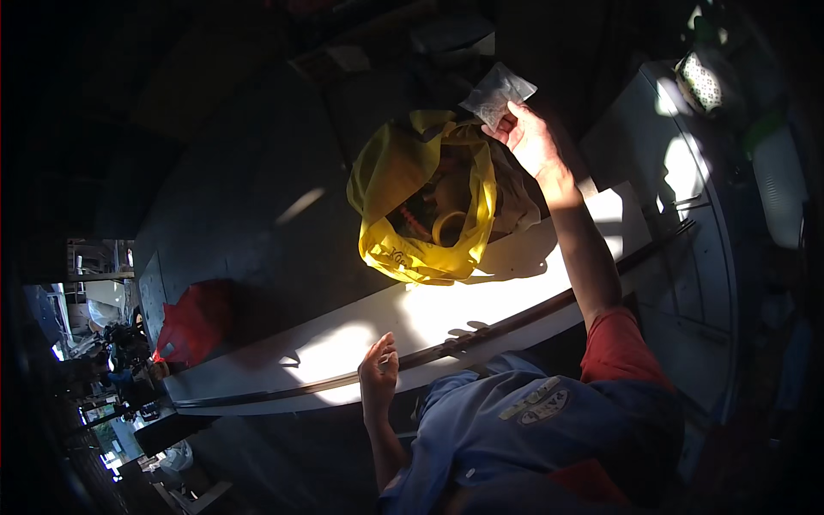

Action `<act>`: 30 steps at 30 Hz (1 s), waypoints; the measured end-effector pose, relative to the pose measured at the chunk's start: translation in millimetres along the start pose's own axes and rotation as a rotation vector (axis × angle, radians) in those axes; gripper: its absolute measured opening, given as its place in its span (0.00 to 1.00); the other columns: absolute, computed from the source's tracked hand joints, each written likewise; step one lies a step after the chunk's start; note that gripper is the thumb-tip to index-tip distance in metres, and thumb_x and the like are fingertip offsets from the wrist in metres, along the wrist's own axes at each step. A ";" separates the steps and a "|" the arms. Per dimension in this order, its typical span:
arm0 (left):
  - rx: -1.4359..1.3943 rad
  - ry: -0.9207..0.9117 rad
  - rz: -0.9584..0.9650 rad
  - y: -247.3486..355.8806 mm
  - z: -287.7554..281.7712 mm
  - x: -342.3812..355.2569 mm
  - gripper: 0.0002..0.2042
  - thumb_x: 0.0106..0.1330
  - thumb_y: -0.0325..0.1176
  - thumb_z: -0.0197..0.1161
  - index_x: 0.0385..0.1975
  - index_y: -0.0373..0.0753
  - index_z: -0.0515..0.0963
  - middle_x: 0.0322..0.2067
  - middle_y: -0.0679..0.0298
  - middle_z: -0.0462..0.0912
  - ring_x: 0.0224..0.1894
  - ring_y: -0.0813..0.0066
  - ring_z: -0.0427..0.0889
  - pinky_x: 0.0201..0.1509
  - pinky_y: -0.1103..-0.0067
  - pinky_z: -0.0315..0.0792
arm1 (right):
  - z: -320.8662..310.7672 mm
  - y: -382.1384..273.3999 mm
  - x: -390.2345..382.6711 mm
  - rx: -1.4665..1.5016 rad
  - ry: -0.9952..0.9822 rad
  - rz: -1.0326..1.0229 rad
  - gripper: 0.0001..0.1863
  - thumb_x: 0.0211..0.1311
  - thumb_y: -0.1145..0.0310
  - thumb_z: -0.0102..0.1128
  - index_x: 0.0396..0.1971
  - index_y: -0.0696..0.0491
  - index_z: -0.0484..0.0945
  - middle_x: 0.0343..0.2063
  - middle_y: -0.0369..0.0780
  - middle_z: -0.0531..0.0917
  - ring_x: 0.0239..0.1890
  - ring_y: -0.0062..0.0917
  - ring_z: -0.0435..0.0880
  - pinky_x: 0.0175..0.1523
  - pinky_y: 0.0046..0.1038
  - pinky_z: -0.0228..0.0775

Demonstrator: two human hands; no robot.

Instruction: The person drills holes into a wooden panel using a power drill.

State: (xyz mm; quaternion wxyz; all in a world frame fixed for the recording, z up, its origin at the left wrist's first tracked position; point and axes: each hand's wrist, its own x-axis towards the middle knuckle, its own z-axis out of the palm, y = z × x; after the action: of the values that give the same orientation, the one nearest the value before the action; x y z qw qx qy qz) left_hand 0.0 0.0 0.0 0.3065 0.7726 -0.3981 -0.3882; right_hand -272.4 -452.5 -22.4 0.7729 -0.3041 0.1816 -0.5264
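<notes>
My right hand (528,142) pinches a small clear plastic packet (493,90), its contents too dim to name, just beyond the upper right of an open yellow bag (386,210). Inside the bag are a yellow ring-shaped item (446,225) and other jumbled things, mostly shadowed. My left hand (379,367) hangs empty, fingers slightly bent and apart, beside the sunlit white board (429,313) that runs along the near edge with a dark rail on it.
A red plastic bag (189,322) lies on the dark surface (249,240) at the left. A white panel or cabinet (699,266) stands at the right, with a patterned object (699,81) near its top. A cluttered space (120,360) shows at the far left.
</notes>
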 end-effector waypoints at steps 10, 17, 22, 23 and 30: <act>0.054 0.077 -0.026 -22.2 -13.6 -37.5 0.19 0.70 0.23 0.59 0.61 0.37 0.79 0.50 0.56 0.86 0.49 0.69 0.87 0.55 0.73 0.81 | -122.5 6.6 56.1 -0.511 0.485 -0.441 0.13 0.71 0.73 0.56 0.52 0.59 0.77 0.44 0.41 0.81 0.45 0.29 0.84 0.52 0.39 0.86; -0.004 0.121 -0.152 -45.3 -4.2 -52.3 0.20 0.69 0.23 0.59 0.62 0.36 0.78 0.50 0.56 0.87 0.49 0.69 0.87 0.53 0.73 0.81 | -108.8 5.7 119.2 -1.301 0.735 -0.360 0.15 0.69 0.65 0.63 0.50 0.57 0.79 0.43 0.47 0.84 0.46 0.38 0.86 0.48 0.40 0.83; 0.011 0.106 -0.171 -34.3 1.2 -46.6 0.20 0.70 0.23 0.59 0.62 0.35 0.78 0.50 0.55 0.87 0.50 0.69 0.87 0.52 0.73 0.81 | -73.5 37.7 142.4 -1.430 0.483 -0.412 0.23 0.64 0.51 0.65 0.50 0.54 0.81 0.45 0.52 0.86 0.49 0.46 0.86 0.51 0.45 0.80; 0.005 0.098 -0.179 -33.3 3.0 -43.7 0.20 0.70 0.23 0.58 0.62 0.35 0.78 0.50 0.54 0.86 0.49 0.69 0.87 0.52 0.74 0.81 | -69.1 51.0 143.6 -1.612 0.390 -0.380 0.24 0.63 0.49 0.65 0.49 0.53 0.81 0.44 0.53 0.86 0.49 0.46 0.86 0.51 0.43 0.80; 0.035 0.106 -0.212 -22.1 -2.8 -29.8 0.20 0.70 0.23 0.59 0.62 0.35 0.78 0.51 0.54 0.86 0.49 0.68 0.87 0.54 0.74 0.81 | -92.3 32.3 167.8 -1.139 0.461 -0.450 0.25 0.66 0.49 0.65 0.51 0.55 0.81 0.41 0.46 0.87 0.43 0.38 0.88 0.47 0.39 0.83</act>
State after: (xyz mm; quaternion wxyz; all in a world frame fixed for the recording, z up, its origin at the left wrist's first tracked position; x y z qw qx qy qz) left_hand -0.7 36.8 -5.2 0.2710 0.8351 -0.3040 -0.3699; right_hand -241.4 -624.9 -106.3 0.3032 -0.5757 0.5251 -0.5485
